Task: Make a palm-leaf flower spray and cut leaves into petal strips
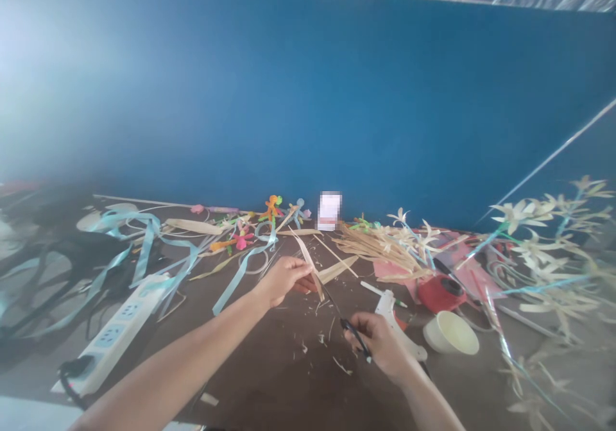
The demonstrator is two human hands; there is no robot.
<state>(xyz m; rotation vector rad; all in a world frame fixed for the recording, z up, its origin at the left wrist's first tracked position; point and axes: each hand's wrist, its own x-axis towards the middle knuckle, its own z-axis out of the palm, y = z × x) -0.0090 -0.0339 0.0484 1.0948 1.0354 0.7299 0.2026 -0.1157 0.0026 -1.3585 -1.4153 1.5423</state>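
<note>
My left hand (287, 281) is closed on a pale strip of dried husk (306, 251), held upright and slightly tilted over the brown table. In my right hand (374, 341) are black-handled scissors (355, 335), their blades pointing up and left toward the lower end of the strip. Whether the blades touch the strip is too small to tell. Small pale scraps (342, 365) lie on the table below my hands. Behind them, to the right, is a pile of dried husks (380, 246).
A white power strip (118, 335) and light blue ribbons (235, 283) lie left. On the right are a white glue gun (395, 322), a cream bowl (451, 333), a red tape dispenser (440, 293) and husk flowers (517, 216). A blue panel (308, 97) stands behind.
</note>
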